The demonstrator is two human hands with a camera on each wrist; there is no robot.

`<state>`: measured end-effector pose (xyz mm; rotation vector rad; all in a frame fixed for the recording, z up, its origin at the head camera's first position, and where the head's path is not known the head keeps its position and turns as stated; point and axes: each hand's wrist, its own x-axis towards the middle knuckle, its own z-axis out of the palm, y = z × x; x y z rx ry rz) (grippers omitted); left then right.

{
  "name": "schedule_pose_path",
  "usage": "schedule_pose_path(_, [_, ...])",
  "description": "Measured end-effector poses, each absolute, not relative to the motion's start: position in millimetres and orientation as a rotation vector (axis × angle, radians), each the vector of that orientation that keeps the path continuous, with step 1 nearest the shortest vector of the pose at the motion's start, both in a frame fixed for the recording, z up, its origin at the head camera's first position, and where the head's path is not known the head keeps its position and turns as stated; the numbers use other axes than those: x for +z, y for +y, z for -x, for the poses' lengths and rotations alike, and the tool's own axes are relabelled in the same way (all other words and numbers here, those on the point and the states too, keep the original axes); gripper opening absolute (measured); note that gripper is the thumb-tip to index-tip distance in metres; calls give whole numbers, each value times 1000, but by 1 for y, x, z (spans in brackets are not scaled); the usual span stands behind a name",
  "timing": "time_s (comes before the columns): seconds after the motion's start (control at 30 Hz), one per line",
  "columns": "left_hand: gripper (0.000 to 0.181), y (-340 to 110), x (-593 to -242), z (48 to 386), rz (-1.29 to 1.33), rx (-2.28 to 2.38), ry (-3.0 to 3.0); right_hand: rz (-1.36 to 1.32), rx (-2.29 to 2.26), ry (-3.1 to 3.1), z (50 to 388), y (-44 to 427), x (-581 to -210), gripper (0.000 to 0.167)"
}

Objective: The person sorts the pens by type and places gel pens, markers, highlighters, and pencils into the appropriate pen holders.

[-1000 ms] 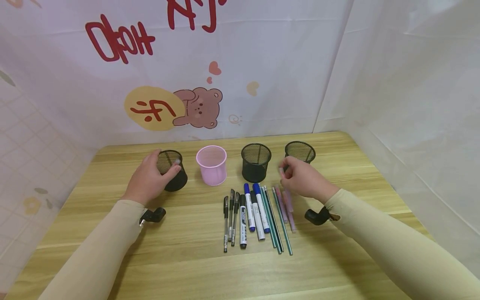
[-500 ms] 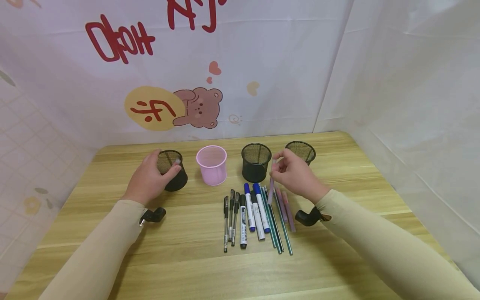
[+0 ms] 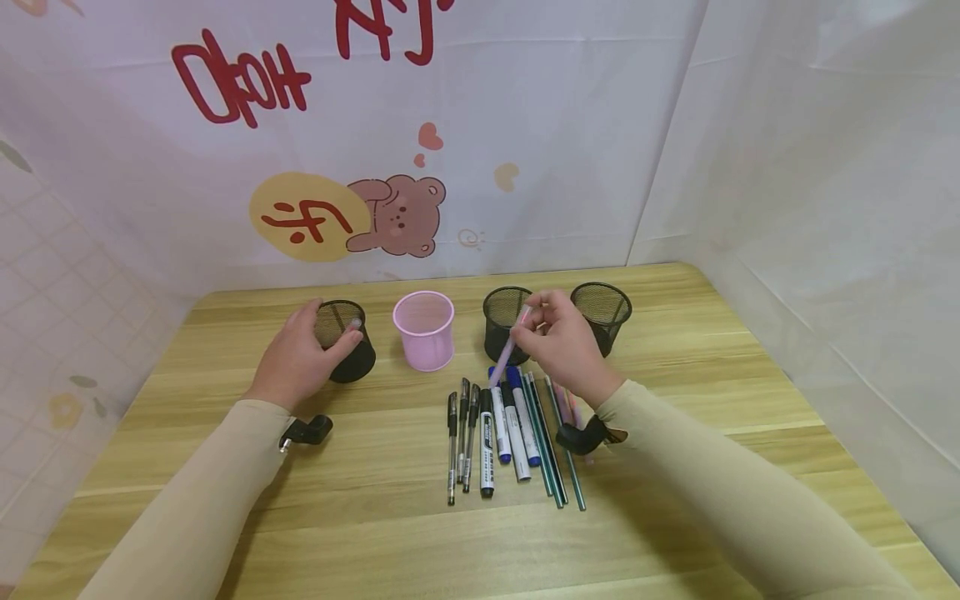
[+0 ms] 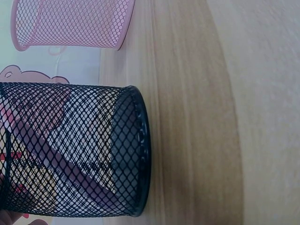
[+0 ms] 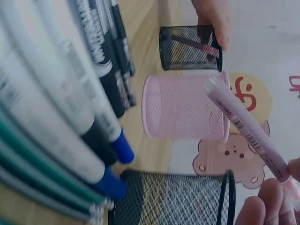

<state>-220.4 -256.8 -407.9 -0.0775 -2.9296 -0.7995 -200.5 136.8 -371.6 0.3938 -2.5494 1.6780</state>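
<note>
My left hand [image 3: 298,354] holds the side of the leftmost black mesh pen holder [image 3: 354,360], its thumb near the rim. Through the mesh in the left wrist view, one pink pen [image 4: 65,166] leans inside that holder. Thumb and fingers of my right hand [image 3: 568,343] pinch another pink pen [image 5: 251,131] near one end. In the head view this pen slants down to the left, in front of the third holder, a black mesh one [image 3: 498,337], and above the markers. Its printed label and barcode show in the right wrist view.
A pink mesh pen holder [image 3: 427,346] and a far-right black one [image 3: 609,308] complete the row. Before them lie several black gel pens [image 3: 452,450], whiteboard markers [image 3: 486,450], green pencils [image 3: 573,475] and pink pens [image 3: 576,408], partly hidden by my right wrist.
My right hand has lifted a pink pen off the pile and carried it leftward, from before the far-right holder to before the third. My left hand stays on its holder.
</note>
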Motion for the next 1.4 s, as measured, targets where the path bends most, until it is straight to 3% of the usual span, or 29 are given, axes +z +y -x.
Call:
schedule_pose_path(0.37, [107, -256, -407, 221, 73, -799, -2937, -369, 1887, -2274, 207, 97, -378, 32])
schedule_pose_path(0.67, [107, -256, -408, 221, 70, -806, -2931, -293, 1995, -2144, 212, 67, -377, 42])
schedule_pose_path(1.4, [107, -255, -405, 220, 77, -812, -2940, -195, 2035, -1998, 224, 3, -366, 35])
